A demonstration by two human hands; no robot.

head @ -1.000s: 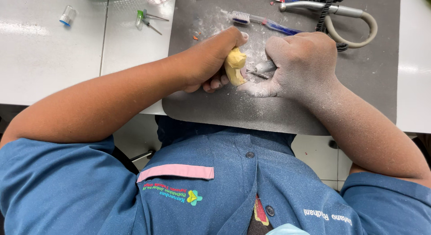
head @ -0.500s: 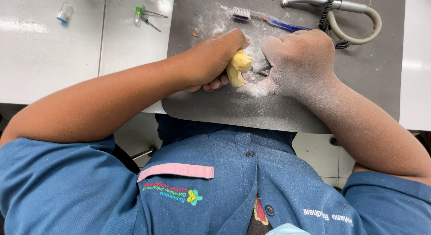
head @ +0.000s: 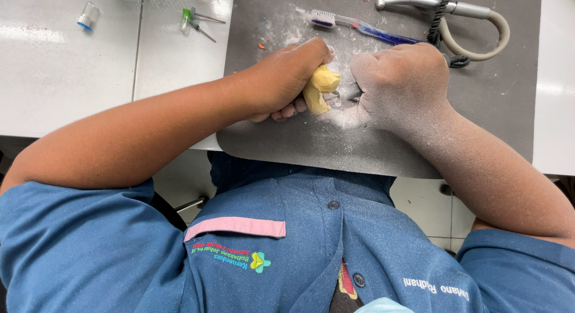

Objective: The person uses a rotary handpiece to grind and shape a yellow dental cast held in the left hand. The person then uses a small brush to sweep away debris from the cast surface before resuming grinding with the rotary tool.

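Left hand (head: 287,79): clenched round the lower part of a yellow cast (head: 319,88); upper end sticks out past the thumb.
Right hand (head: 398,85): fisted, dusted white, just right of the cast; a thin tool (head: 346,98) seems gripped in it, tip at the cast, mostly hidden.
Cast place: between both hands, over the grey mat (head: 497,109).
Technique (judgement): keep the left grip firm, brace both hands on the mat, use short light strokes.
Cast axis: long axis tilted, upper end pointing away and slightly towards the right hand.
Beyond hands: toothbrush (head: 359,27) and hose (head: 479,20), farther off.
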